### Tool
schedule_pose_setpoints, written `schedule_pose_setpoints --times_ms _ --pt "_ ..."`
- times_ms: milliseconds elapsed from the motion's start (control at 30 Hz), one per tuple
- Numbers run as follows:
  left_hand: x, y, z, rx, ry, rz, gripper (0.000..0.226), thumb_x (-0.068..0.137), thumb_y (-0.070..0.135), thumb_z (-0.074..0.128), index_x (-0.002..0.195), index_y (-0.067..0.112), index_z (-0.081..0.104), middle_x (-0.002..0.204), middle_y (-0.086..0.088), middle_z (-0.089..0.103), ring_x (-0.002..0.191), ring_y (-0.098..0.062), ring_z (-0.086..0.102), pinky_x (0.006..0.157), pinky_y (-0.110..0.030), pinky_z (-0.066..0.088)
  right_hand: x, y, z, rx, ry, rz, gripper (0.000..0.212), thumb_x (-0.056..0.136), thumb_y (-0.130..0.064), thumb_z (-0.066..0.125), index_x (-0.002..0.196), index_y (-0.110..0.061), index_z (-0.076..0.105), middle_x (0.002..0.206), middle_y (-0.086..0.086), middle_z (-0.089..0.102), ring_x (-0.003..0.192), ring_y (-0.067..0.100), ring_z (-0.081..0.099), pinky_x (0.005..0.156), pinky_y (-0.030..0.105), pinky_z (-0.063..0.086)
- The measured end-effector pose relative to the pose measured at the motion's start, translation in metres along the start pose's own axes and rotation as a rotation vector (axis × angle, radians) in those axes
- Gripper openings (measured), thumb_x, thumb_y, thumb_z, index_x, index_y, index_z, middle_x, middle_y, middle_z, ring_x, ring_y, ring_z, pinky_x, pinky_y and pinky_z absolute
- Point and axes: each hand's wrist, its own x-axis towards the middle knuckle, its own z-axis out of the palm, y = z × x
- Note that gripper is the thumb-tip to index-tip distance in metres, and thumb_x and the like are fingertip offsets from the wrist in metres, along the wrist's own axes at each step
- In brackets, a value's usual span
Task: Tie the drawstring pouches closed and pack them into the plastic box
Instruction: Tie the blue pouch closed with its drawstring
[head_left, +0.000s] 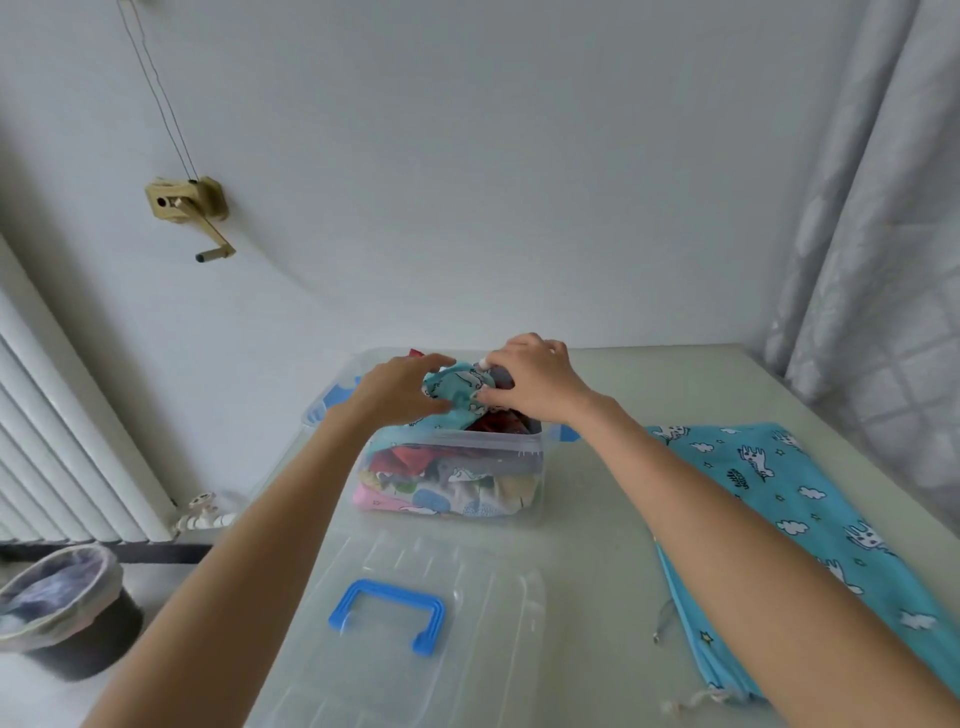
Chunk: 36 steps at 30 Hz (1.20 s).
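A clear plastic box (530, 457) stands in the middle of the table, packed with several colourful fabric pouches. On top of the pile lies a bunched blue pouch with white animal prints (454, 387). My left hand (395, 387) grips its left side and my right hand (535, 382) grips its right side, both over the box opening. A larger flat blue pouch of the same print (779, 499) lies on the table to the right, its drawstring end near the front edge, partly under my right forearm.
The box's clear lid with a blue handle (387, 616) lies on the table in front of the box. A lined bin (62, 608) stands on the floor at the left by a white radiator (62, 441). A curtain (872, 260) hangs at the right.
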Motion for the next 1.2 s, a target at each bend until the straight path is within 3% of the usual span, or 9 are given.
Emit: schedule_pose_setpoints --times_ms 167,300,500,567,700,800,933,1067,1200 --pt "-0.047 0.044 0.008 -0.078 0.34 0.139 0.028 0.088 0.032 0.059 0.116 0.029 0.062 0.112 0.004 0.065 0.096 -0.016 0.062 0.081 -0.031 0.047 -0.063 0.003 -0.018 0.169 0.25 -0.002 0.028 0.09 -0.031 0.058 0.113 -0.017 0.062 0.111 -0.001 0.066 0.107 0.023 0.054 0.088 0.039 0.045" --pt "-0.087 0.092 0.038 -0.375 0.462 0.226 0.018 0.086 0.022 0.061 0.103 0.023 0.068 0.095 0.006 0.069 0.079 -0.01 0.065 0.073 -0.028 0.054 -0.134 0.024 -0.02 0.217 0.281 0.085 0.019 0.089 -0.023 0.057 0.106 -0.017 0.064 0.1 -0.006 0.068 0.092 0.016 0.062 0.08 0.038 0.05" --pt "-0.136 0.16 0.122 -0.539 0.207 0.176 0.016 0.083 0.03 0.064 0.098 0.027 0.066 0.079 0.016 0.065 0.075 -0.004 0.062 0.074 -0.032 0.054 -0.25 0.074 -0.009 0.265 0.2 0.33 0.017 0.088 -0.019 0.061 0.103 -0.016 0.069 0.09 -0.004 0.072 0.082 0.012 0.065 0.08 0.039 0.054" --pt "-0.147 0.179 0.142 -0.516 0.066 0.179 0.024 0.08 0.037 0.067 0.102 0.03 0.064 0.088 0.015 0.065 0.082 -0.004 0.06 0.076 -0.028 0.05 -0.282 0.088 -0.006 0.266 0.153 0.385 0.018 0.088 -0.015 0.06 0.104 -0.016 0.069 0.098 -0.005 0.071 0.089 0.008 0.062 0.086 0.033 0.05" --pt "-0.162 0.199 0.17 -0.371 -0.078 0.211 0.032 0.073 0.043 0.073 0.101 0.03 0.064 0.095 0.013 0.06 0.082 -0.008 0.05 0.077 -0.025 0.043 -0.326 0.107 0.005 0.202 0.019 0.394 0.031 0.083 -0.004 0.058 0.11 -0.017 0.067 0.114 0.001 0.065 0.111 0.02 0.053 0.092 0.029 0.04" --pt "-0.161 0.192 0.177 -0.387 -0.071 0.184 0.015 0.079 0.031 0.071 0.092 0.026 0.068 0.085 0.014 0.06 0.074 -0.008 0.055 0.076 -0.027 0.047 -0.335 0.11 0.006 0.295 -0.001 0.364 0.037 0.082 -0.001 0.057 0.114 -0.019 0.065 0.121 -0.006 0.059 0.115 0.014 0.052 0.091 0.017 0.037" --pt "-0.156 0.17 0.173 -0.361 0.135 0.198 0.006 0.083 0.017 0.067 0.089 0.017 0.07 0.083 0.002 0.066 0.067 -0.009 0.052 0.066 -0.024 0.042 -0.332 0.109 0.011 0.348 0.0 0.281 0.05 0.078 0.007 0.057 0.12 -0.019 0.06 0.129 -0.003 0.051 0.123 0.012 0.044 0.091 0.001 0.027" --pt "-0.154 0.156 0.174 -0.408 0.295 0.115 0.004 0.087 0.018 0.063 0.09 0.017 0.066 0.085 0.004 0.062 0.069 -0.009 0.056 0.068 -0.027 0.048 -0.335 0.114 0.018 0.114 0.104 0.341 0.05 0.078 -0.009 0.069 0.126 -0.019 0.056 0.135 0.003 0.045 0.127 0.024 0.035 0.104 0.022 0.024" --pt "-0.156 0.162 0.173 -0.5 0.261 0.016 0.005 0.092 0.022 0.055 0.091 0.02 0.059 0.086 0.003 0.062 0.07 -0.015 0.063 0.066 -0.029 0.048 -0.34 0.117 0.012 0.04 0.267 0.579 0.051 0.072 -0.036 0.077 0.116 -0.018 0.057 0.116 0.005 0.052 0.108 0.027 0.048 0.083 0.035 0.043"
